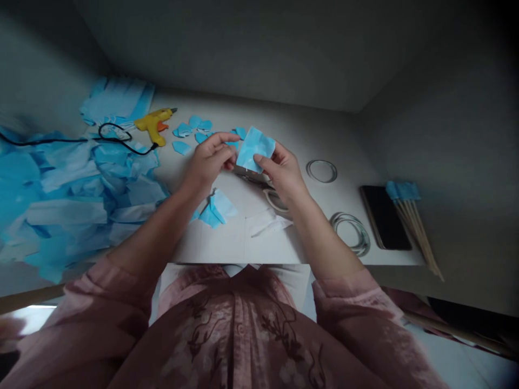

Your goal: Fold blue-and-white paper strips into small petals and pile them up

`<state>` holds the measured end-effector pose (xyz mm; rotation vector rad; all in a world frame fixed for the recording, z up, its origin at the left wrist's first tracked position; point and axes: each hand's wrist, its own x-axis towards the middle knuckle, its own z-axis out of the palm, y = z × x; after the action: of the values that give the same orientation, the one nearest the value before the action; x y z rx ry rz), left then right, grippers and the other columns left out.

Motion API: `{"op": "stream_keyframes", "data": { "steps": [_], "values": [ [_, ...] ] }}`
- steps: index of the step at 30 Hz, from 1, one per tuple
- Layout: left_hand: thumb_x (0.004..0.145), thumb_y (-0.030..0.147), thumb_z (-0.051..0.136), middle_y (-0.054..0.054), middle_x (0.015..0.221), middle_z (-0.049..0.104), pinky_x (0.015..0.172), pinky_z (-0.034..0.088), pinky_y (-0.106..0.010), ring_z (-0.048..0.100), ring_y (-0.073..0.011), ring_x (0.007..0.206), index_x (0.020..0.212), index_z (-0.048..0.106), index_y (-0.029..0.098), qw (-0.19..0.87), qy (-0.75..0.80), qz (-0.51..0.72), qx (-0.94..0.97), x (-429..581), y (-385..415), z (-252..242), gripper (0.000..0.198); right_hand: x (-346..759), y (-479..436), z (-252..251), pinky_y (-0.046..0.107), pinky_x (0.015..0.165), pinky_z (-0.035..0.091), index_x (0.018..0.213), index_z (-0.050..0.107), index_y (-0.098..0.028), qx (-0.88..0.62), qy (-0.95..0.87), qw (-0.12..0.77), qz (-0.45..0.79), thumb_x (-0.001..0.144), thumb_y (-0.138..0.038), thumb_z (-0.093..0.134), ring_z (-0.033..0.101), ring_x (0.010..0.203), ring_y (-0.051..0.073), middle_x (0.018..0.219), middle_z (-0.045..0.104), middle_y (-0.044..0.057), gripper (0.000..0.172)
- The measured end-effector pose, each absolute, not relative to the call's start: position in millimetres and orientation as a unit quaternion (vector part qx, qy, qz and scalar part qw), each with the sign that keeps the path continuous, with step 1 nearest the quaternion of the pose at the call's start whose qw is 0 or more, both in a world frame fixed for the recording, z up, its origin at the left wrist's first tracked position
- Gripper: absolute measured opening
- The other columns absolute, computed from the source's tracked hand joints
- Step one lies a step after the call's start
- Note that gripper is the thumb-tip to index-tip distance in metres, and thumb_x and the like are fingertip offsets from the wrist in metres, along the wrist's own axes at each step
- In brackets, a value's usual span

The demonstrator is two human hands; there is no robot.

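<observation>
My right hand (286,170) pinches a small, roughly square piece of light blue mask fabric (253,148) between thumb and fingers, raised over the table. Just left of it is my left hand (211,159), its index finger stretched toward the fabric's edge and the other fingers loosely curled; nothing shows in its grip. Scissors (277,201) with pale handles lie beneath my hands, partly hidden by the right one. Several cut blue petal-shaped pieces (181,147) are scattered behind my left hand. Closer to me are a folded blue scrap (217,209) and white scraps (267,222).
A yellow glue gun (154,125) with a black cord lies at the back left, near stacked face masks (119,100). Blue fabric (81,194) heaps up at left. On the right are wire coils (351,233), a phone (385,217) and sticks with blue tips (419,232). Walls enclose the table.
</observation>
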<state>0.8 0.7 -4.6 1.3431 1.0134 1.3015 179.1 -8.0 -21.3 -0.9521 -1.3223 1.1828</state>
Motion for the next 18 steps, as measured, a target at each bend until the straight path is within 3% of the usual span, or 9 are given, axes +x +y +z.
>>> {"op": "stream_keyframes", "data": {
  "steps": [2,6,12,18],
  "values": [
    [0.083,0.017,0.063,0.004,0.063,0.055,0.057,0.044,-0.024,0.05,-0.0097,0.056,0.082,0.062,0.02,0.388,0.426,0.586,0.57,2,0,-6,0.004,179,-6,-23,0.031,0.072,0.059,0.091,0.065,-0.025,-0.408,-0.563,0.546,0.467,0.075,-0.054,0.082,0.063,0.078,0.016,0.081,0.064,-0.002,0.038],
    [0.08,0.019,0.067,0.004,0.062,0.058,0.057,0.041,-0.023,0.05,-0.0091,0.058,0.071,0.06,0.02,0.261,0.419,0.596,0.633,9,-8,-5,0.012,180,-4,-27,0.035,0.08,0.06,0.093,0.066,-0.025,-0.419,-0.585,0.564,0.406,0.076,-0.059,0.08,0.065,0.086,0.018,0.086,0.067,0.0,0.041],
    [0.078,0.016,0.065,0.003,0.063,0.063,0.057,0.041,-0.023,0.051,-0.0098,0.059,0.073,0.069,0.019,0.269,0.45,0.514,0.679,16,-14,-11,0.007,179,-2,-32,0.034,0.089,0.058,0.11,0.068,-0.025,-0.406,-0.604,0.577,0.371,0.08,-0.059,0.077,0.067,0.094,0.017,0.103,0.072,0.002,0.046],
    [0.078,0.017,0.064,0.002,0.067,0.066,0.06,0.044,-0.023,0.055,-0.0108,0.062,0.078,0.073,0.019,0.306,0.456,0.518,0.656,15,-10,-15,0.009,177,-2,-33,0.03,0.081,0.057,0.112,0.069,-0.025,-0.393,-0.593,0.586,0.389,0.079,-0.056,0.078,0.066,0.087,0.014,0.099,0.072,-0.001,0.046]
  ]
}}
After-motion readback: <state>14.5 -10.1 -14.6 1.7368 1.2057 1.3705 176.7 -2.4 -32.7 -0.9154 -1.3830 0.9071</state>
